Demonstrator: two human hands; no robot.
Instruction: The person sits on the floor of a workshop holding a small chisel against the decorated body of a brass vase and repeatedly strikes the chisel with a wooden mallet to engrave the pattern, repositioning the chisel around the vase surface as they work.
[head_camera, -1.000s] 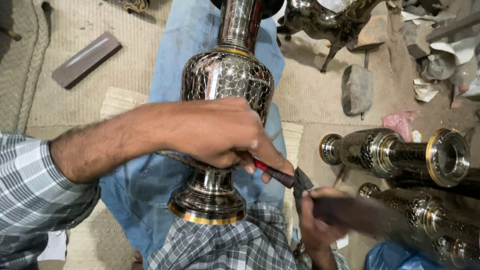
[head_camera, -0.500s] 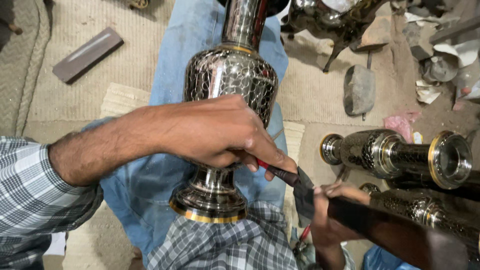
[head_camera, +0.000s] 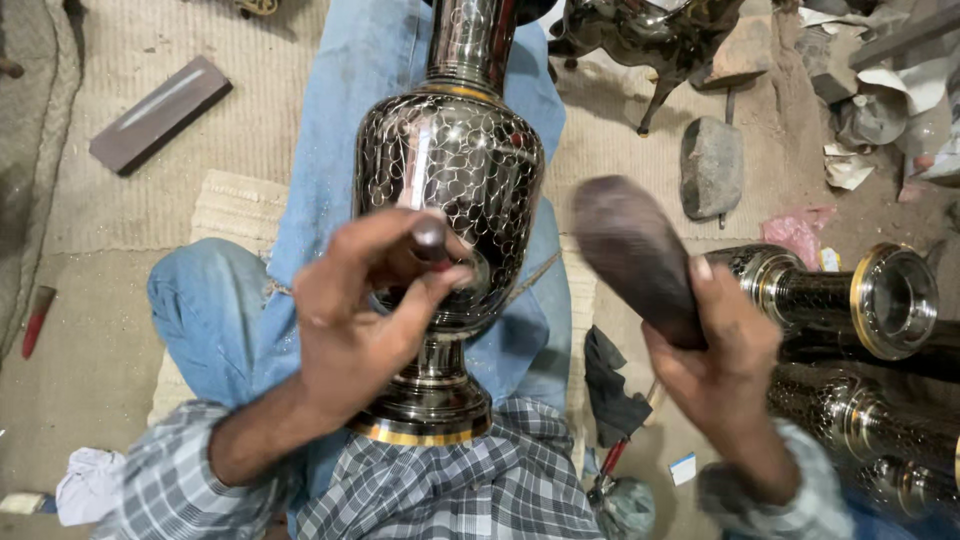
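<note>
Your left hand (head_camera: 365, 310) pinches a short chisel (head_camera: 432, 238) between thumb and fingertips, its blunt head up toward you and its tip, hidden behind the fingers, seemingly set against the belly of the vase (head_camera: 447, 200). Your right hand (head_camera: 722, 345) is closed around the handle of a dark mallet (head_camera: 630, 255), raised off to three o'clock of the vase, its head blurred.

The vase lies along your lap, neck at twelve o'clock, gold-rimmed foot at six o'clock against your checked shirt, resting on blue cloth (head_camera: 330, 170). Its body is already covered in fine engraved scrollwork.

By the look of it, you are mid-engraving: chisel placed, mallet cocked for a blow. The next strike calls for a square hit on the chisel head, clear of your thumb, with the left hand holding the angle firm so the tip does not skate across the polished metal.

At three to four o'clock lie more finished vases (head_camera: 840, 300), near the mallet's swing. A grey stone (head_camera: 711, 165) sits at two o'clock, a flat dark bar (head_camera: 160, 113) at ten o'clock.
</note>
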